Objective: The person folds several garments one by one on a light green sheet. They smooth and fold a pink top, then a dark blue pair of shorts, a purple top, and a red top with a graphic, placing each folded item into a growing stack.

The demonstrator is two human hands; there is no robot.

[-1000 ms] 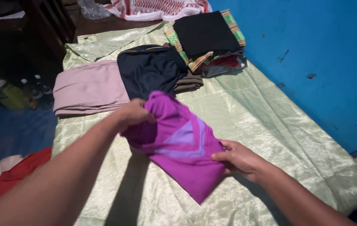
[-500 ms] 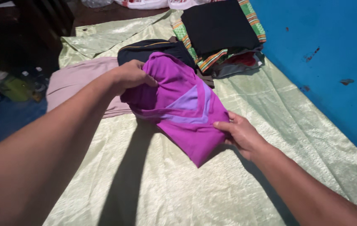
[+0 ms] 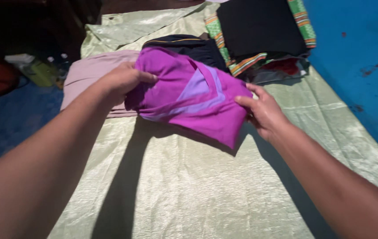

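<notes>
A pale green sheet (image 3: 189, 186) covers the surface beside a blue wall (image 3: 357, 53), and along its far edge lie three folded lots: one mixed stack with a black piece on top (image 3: 259, 31) at the far right corner, one navy garment (image 3: 189, 46) in the middle, and one pinkish-beige garment (image 3: 93, 73) towards the left edge. One folded purple garment (image 3: 193, 99) with a lilac stripe is held just above the sheet, overlapping the navy and beige pieces. Both arms reach forward: the left hand (image 3: 120, 82) grips its left end with fingers curled over the cloth, and the right hand (image 3: 264, 110) pinches its right edge.
</notes>
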